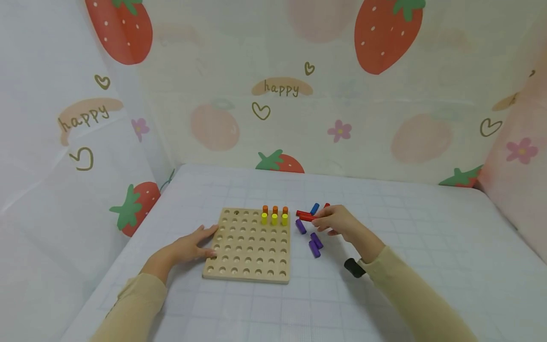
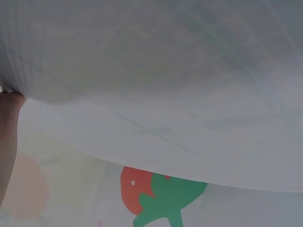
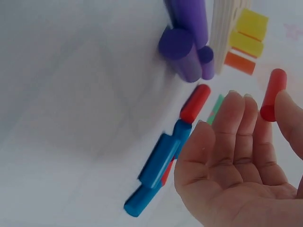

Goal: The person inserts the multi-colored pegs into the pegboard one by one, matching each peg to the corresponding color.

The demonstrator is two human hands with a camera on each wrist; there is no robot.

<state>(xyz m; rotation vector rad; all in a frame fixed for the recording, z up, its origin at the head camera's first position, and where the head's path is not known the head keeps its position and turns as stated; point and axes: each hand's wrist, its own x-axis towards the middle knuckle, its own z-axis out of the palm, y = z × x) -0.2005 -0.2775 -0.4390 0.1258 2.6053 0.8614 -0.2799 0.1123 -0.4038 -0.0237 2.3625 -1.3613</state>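
Pegboard (image 1: 256, 244): flat on the table (image 1: 239, 313). Left hand (image 1: 192, 245): at the board's 9 o'clock edge — fingers extended, thumb and fingertips against the wood, grasping nothing. Right hand (image 1: 339, 223): off the board at 2 o'clock — partly closed, thumb and finger pinching one red peg (image 3: 274, 92). Three orange pegs (image 1: 275, 209) and three yellow pegs (image 1: 274, 220) stand upright in holes toward 1 o'clock. Purple pegs (image 1: 314, 249) lie at 3 o'clock; blue pegs (image 3: 158, 161) lie near the right hand.
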